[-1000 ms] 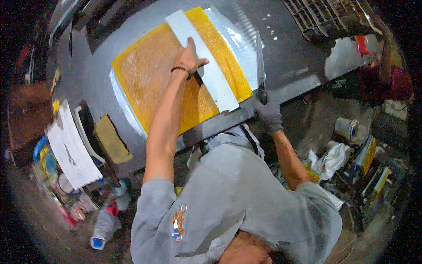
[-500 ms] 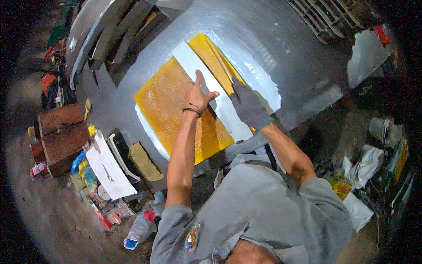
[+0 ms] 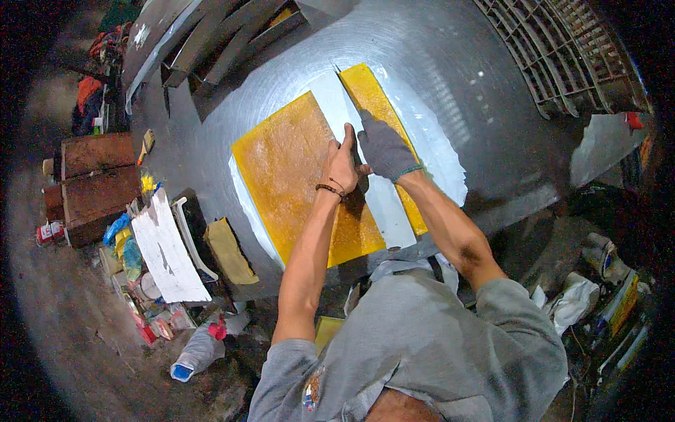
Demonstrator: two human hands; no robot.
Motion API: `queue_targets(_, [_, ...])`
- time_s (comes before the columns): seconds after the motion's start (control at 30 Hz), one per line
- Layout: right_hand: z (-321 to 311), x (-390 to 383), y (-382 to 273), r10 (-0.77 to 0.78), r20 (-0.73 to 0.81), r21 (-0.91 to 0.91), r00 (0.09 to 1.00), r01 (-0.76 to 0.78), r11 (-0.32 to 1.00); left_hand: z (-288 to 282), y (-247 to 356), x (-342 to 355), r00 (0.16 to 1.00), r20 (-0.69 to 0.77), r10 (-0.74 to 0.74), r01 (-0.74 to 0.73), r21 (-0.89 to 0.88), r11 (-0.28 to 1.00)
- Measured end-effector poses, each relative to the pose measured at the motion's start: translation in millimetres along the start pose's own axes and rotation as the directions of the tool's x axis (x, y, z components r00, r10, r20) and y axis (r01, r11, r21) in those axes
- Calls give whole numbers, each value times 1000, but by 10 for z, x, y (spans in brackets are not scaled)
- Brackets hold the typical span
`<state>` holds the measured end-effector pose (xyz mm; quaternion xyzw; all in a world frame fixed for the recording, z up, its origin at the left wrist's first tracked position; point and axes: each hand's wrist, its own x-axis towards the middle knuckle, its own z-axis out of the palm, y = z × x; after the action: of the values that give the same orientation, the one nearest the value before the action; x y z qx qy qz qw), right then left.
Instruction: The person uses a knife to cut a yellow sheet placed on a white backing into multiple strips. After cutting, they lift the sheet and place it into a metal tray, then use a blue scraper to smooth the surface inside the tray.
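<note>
A yellow, rough-textured sheet (image 3: pixel 281 162) lies on the workbench, with a long pale straight strip (image 3: pixel 394 218) across it. My bare left hand (image 3: pixel 341 165) presses on the strip's left edge, thumb and forefinger apart. Along the strip's right edge, my right hand (image 3: pixel 387 149), in a dark grey glove, is closed around a thin dark blade-like tool (image 3: pixel 346 86). Its handle is hidden in the glove. A narrow part of the yellow sheet shows right of the strip. White backing (image 3: pixel 446 165) sticks out beyond the yellow on both sides.
Metal channels (image 3: pixel 235 49) stand at the far left of the workbench (image 3: pixel 492 141), a metal grating (image 3: pixel 562 56) at the far right. At the left edge are a brush (image 3: pixel 146 146), a white board (image 3: pixel 169 246) and a small yellowish piece (image 3: pixel 230 252). Bottles and scraps clutter the floor.
My right hand has drawn nearer to my left along the strip, the blade-like tool now close against the strip's right edge. The whole view has shifted a little.
</note>
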<state>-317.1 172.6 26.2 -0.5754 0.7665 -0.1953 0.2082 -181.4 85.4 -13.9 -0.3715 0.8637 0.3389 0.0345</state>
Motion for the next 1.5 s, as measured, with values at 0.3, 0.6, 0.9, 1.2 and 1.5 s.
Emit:
queue_targets(0.3, [-63, 192, -28, 260, -9, 346, 966, -241, 907, 67, -76, 45, 998, -15, 55, -56, -146, 988])
queue_targets(0.6, [-173, -152, -178, 282, 82, 343, 956, -293, 893, 56, -168, 106, 993, 97, -63, 78, -156, 985])
queue_targets(0.9, [10, -514, -65, 272, 17, 300, 962, -265, 916, -192, 282, -107, 1000, -11, 17, -16, 84, 996])
queue_targets(1.2, [50, -649, -58, 327, 99, 299, 940, -342, 891, 29, -97, 69, 995, -31, 96, -94, 81, 992])
queue_targets(1.5, [119, -885, -20, 310, 89, 368, 947, -320, 873, -23, -67, 102, 997, 13, 82, -83, 24, 996])
